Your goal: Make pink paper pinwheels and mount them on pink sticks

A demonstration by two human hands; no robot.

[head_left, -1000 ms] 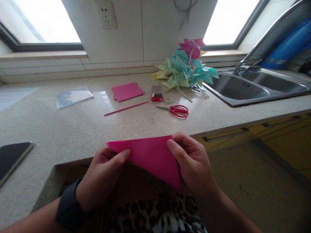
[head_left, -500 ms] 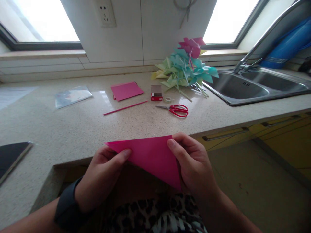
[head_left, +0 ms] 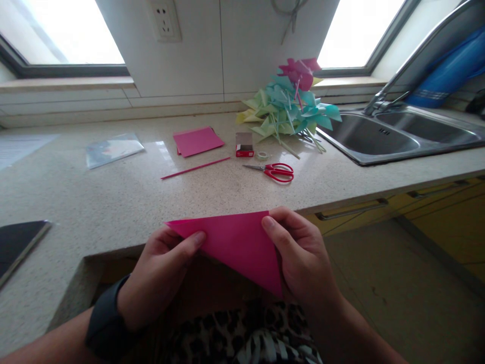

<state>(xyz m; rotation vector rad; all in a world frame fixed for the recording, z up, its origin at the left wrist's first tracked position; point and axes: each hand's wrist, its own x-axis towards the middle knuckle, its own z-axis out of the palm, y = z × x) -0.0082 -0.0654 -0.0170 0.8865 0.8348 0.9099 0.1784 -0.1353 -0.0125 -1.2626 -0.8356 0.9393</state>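
Note:
A pink sheet of paper folded into a triangle (head_left: pixel 238 245) is held in the air just in front of the counter's front edge. My left hand (head_left: pixel 159 275) pinches its left corner, thumb on top. My right hand (head_left: pixel 301 258) pinches its right edge, thumb lying along the upper right corner. The triangle's lowest point hangs down beside my right palm. A dark band sits on my left wrist.
On the speckled counter (head_left: pixel 113 202) lie a stack of pink paper (head_left: pixel 197 141), a pink straw (head_left: pixel 195 168), red scissors (head_left: pixel 276 172), a small red box (head_left: pixel 244 145), a tape roll (head_left: pixel 262 155), a plastic sleeve (head_left: pixel 113 150). Paper pinwheels (head_left: pixel 290 103) are piled by the steel sink (head_left: pixel 394 134). A dark tablet (head_left: pixel 17 245) lies at left.

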